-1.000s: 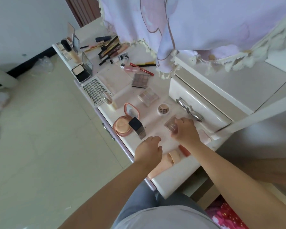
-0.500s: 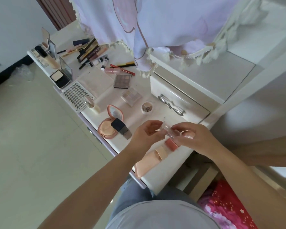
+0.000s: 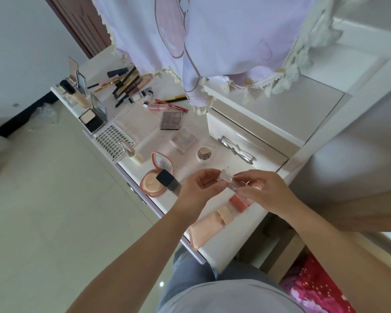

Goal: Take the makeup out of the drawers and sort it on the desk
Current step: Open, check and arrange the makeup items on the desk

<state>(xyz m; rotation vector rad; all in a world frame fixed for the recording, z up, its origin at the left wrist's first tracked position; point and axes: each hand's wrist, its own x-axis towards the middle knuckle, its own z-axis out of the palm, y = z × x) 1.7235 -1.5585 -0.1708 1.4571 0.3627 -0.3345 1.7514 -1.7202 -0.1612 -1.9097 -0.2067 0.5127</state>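
both hands (image 3: 203,188) (image 3: 266,190) pinch a clear case (image 3: 229,180); round pot (image 3: 204,154) seemingly reads "pipi".

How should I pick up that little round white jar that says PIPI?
Pinch the PIPI jar by its round side wall, coming straight down from above. It sits flat on the desk with its label facing up, apart from its neighbours, so fingers probably fit on both sides.

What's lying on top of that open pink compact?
A black-capped bottle lies across the pink compact, covering part of the powder pan. The mirror in its raised lid shows. What lies under the bottle cannot be seen.
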